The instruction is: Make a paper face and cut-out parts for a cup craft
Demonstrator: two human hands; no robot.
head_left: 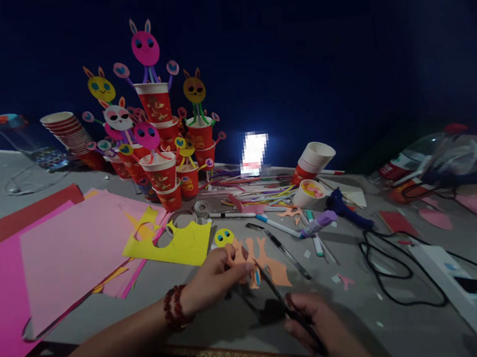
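My left hand [215, 280] pinches a small orange paper cut-out [269, 266] with ear-like points, just above the grey table [219, 322]. A red bead bracelet sits on that wrist. My right hand [322, 328] grips black scissors [276, 291], whose blades reach up to the orange paper's lower edge. Just beyond my left fingers lies a small yellow paper face [224, 237] with blue eyes.
Pink and red paper sheets [59, 254] and a cut yellow sheet [177, 244] lie left. Red paper cups with bunny-face toppers [163, 152] stand behind, next to cup stacks [69, 134]. Pens, straws, a glue gun [348, 209] and black cables [402, 275] spread to the right.
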